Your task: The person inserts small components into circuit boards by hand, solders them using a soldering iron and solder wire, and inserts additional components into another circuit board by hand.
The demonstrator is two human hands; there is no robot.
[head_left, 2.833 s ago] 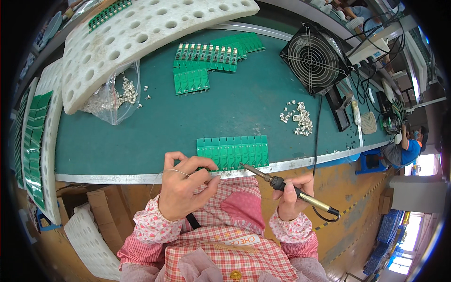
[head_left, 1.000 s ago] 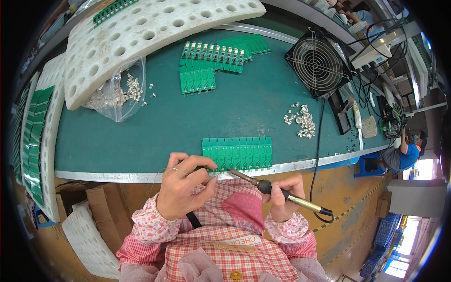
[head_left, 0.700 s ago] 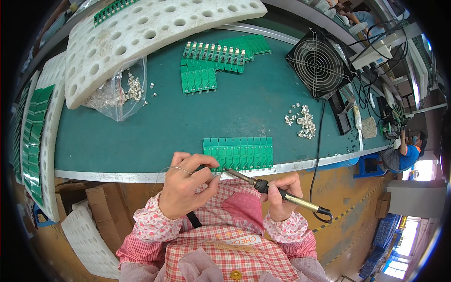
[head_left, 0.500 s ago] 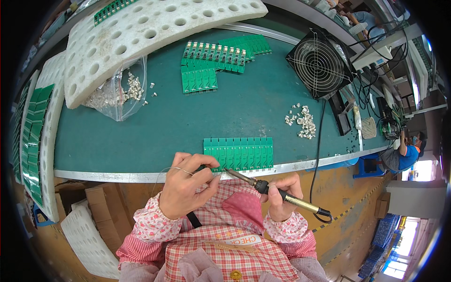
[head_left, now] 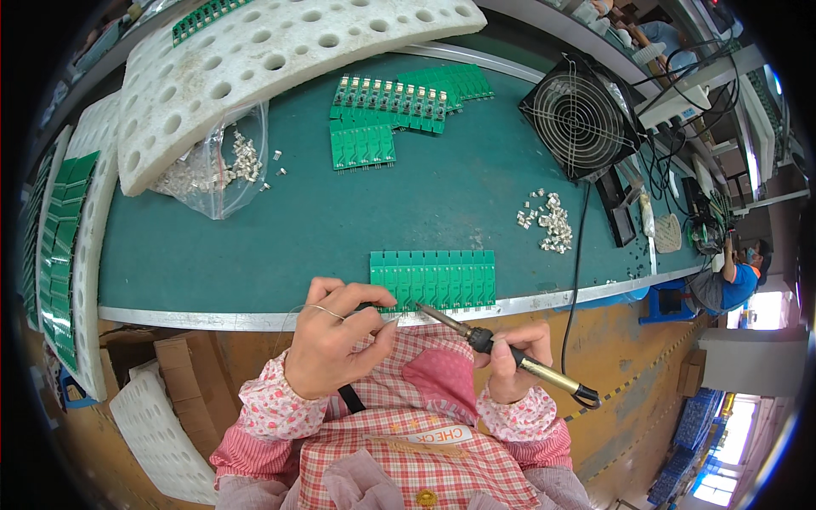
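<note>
Clear plastic bag of small metal parts (head_left: 223, 170): far left on green tabletop (head_left: 255, 246).
Left hand (head_left: 336, 336): grip pinched narrow on thin solder wire (head_left: 299, 308).
Green circuit-board panel (head_left: 433, 278): at tabletop's near edge.
Right hand (head_left: 510, 361): grip closed around black-and-brass soldering iron (head_left: 501, 350), tip at panel's near edge.
Black wire-guard fan (head_left: 578, 115): far right.

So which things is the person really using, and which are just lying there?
In use:
- left hand, pinching thin solder wire
- right hand, holding the soldering iron
- green board panel at the table edge, where the iron's tip points

Lying about:
- fan
- bag of small metal parts
- loose parts pile
- other green boards
- white foam tray
</note>
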